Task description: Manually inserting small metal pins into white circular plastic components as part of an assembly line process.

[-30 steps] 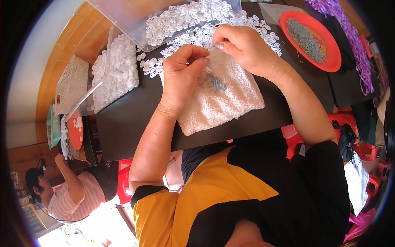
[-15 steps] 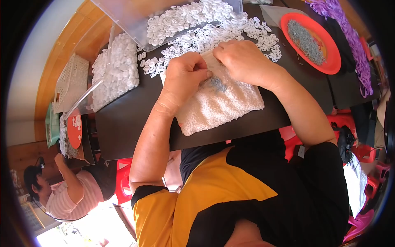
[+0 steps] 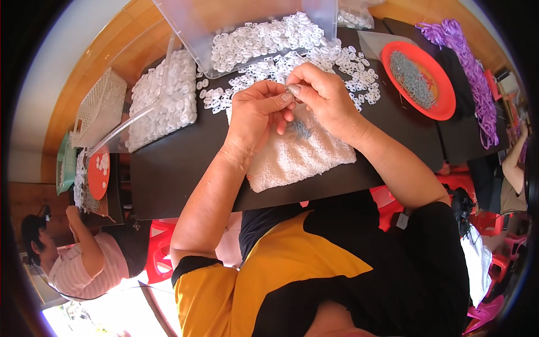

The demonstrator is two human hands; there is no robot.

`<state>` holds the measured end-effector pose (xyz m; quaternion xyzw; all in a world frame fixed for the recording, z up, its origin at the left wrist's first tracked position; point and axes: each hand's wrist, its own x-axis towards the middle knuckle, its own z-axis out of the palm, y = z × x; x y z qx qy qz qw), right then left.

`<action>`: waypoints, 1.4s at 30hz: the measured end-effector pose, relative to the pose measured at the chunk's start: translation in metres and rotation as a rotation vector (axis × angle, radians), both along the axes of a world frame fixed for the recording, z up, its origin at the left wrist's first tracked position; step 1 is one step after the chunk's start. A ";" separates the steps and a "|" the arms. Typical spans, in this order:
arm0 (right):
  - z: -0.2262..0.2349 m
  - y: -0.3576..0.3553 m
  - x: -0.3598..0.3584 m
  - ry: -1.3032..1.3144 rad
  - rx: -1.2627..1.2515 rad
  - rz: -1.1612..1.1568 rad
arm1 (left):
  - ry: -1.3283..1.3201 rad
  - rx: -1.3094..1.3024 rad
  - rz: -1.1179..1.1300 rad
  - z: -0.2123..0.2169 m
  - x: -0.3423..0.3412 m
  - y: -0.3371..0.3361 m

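Observation:
My left hand (image 3: 257, 112) and my right hand (image 3: 325, 104) meet fingertip to fingertip above a pale terry cloth (image 3: 303, 163). Both are closed in a pinch. Whatever sits between the fingertips is too small and too covered to name. On the cloth, just below the fingers, lies a small heap of thin grey metal pins (image 3: 301, 130). Beyond my hands, many small white plastic pieces with holes (image 3: 269, 70) are spread over the dark table (image 3: 185, 180).
A clear plastic bin (image 3: 193, 48) holding more white pieces lies at the back. Another clear container of white pieces (image 3: 163, 101) stands left. An orange-red plate (image 3: 443, 104) of grey pins and purple ribbon (image 3: 483, 95) lie right. At far left sits another person (image 3: 92, 258).
My left hand has lifted from the pins on the cloth, and my right hand has come to it. Their fingertips now meet.

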<state>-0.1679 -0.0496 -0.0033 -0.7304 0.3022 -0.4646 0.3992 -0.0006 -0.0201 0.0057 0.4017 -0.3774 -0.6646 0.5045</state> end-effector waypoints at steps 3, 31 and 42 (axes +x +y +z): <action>0.004 -0.001 -0.001 -0.001 -0.004 -0.008 | -0.003 -0.013 0.016 0.001 0.002 0.000; -0.011 0.001 -0.002 0.348 -0.344 -0.174 | -0.117 -0.020 0.186 -0.007 -0.008 0.004; -0.020 0.000 0.003 0.358 -0.441 -0.162 | -0.213 -0.018 0.259 -0.012 -0.016 0.009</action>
